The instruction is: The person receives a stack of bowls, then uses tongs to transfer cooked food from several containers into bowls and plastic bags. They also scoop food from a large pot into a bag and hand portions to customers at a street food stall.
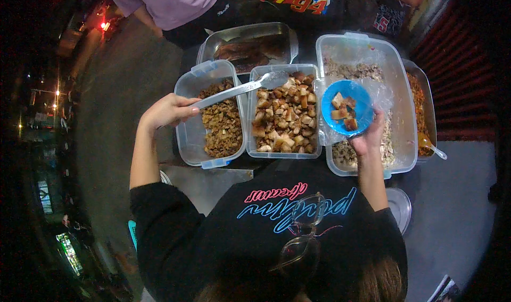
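Note:
My left hand (169, 111) grips the handle of a long pale serving spoon (239, 89), whose bowl end lies over the back of a clear plastic tub of browned meat chunks (285, 118). The hand itself is above a tub of chopped brown food (221, 128) on the left. In my right hand (369, 136) is a small blue bowl (333, 122) with clear plastic film around it and several meat chunks inside. The bowl is held over the left side of a large clear tub (403, 142) of pale chopped food.
Behind stands a container of dark browned meat pieces (247, 52). On the far right, a container of orange-brown food (417, 98) holds a spoon (438, 152). A round lid (399, 210) is near my right elbow. People (171, 2) stand across from me.

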A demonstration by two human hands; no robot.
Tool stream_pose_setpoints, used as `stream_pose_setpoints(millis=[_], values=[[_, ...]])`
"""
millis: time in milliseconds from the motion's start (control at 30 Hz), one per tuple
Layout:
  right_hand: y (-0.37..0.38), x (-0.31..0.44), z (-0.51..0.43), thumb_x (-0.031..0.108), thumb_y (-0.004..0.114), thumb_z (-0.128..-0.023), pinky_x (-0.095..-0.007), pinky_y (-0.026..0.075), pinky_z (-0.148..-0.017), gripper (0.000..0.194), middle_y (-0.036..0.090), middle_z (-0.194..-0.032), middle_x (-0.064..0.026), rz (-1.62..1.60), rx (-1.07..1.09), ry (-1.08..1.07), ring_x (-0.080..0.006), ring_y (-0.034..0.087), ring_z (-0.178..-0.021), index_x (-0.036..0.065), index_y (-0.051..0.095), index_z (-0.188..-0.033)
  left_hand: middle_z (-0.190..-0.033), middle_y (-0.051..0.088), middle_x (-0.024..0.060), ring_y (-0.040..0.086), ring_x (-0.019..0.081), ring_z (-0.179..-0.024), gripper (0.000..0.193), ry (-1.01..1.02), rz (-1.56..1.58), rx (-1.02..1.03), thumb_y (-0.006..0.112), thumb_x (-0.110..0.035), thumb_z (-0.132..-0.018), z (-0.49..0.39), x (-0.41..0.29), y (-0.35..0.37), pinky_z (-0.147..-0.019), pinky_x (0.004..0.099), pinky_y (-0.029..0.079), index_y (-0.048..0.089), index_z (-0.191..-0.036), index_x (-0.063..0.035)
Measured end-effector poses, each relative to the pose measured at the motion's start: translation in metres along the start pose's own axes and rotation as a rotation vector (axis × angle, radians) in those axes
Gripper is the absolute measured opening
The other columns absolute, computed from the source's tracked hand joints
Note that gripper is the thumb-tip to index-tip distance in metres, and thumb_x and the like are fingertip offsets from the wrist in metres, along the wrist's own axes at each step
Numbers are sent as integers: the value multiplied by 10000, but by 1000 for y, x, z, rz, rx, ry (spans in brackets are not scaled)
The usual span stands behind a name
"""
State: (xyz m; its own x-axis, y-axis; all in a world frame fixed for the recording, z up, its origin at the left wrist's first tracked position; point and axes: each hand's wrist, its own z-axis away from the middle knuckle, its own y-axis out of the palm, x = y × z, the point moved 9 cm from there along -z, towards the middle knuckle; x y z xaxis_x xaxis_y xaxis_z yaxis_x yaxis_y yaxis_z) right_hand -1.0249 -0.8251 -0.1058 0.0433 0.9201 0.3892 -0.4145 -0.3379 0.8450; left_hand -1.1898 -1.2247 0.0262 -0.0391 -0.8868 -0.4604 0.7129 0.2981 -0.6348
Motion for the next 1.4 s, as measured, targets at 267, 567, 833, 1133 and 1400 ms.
stream_pose_setpoints(millis=[267,567,833,1133,1400], values=[[11,-19,-5,432,379,-874,-499,373,-989,574,486,-1270,-174,71,-12,40,-340,489,-1137,14,432,-1263,-751,627,155,621,282,-658,550,620,-486,-286,746,-291,-663,80,-118,23,-605,328,471,604,-1151,-81],[-1,0,-7,430,372,-896,-469,416,-947,513,529,-1211,-129,39,-123,-36,-310,527,-1087,46,461,-1225,-879,654,181,649,300,-770,489,245,-437,-415,711,-362,-709,43,-70,-20,-690,364,496,628,-1139,-144],[18,2,1,421,373,-896,-478,413,-953,512,526,-1224,-128,106,42,-77,-311,526,-1093,44,467,-1229,-854,657,126,632,309,-801,483,267,-936,-420,668,-434,-746,-38,-83,31,-708,431,491,587,-1177,-231],[2,18,10,424,388,-897,-485,399,-971,545,503,-1260,-152,73,-85,-159,-325,510,-1126,29,441,-1269,-794,640,181,622,239,-658,503,389,-325,-336,736,-294,-679,52,-79,-27,-634,338,464,626,-1126,-92],[22,21,9,417,363,-920,-454,410,-960,514,517,-1245,-137,81,75,-131,-303,523,-1106,35,461,-1250,-796,630,169,613,291,-700,540,334,-501,-416,726,-294,-682,101,-99,-21,-645,366,461,597,-1167,-96]])
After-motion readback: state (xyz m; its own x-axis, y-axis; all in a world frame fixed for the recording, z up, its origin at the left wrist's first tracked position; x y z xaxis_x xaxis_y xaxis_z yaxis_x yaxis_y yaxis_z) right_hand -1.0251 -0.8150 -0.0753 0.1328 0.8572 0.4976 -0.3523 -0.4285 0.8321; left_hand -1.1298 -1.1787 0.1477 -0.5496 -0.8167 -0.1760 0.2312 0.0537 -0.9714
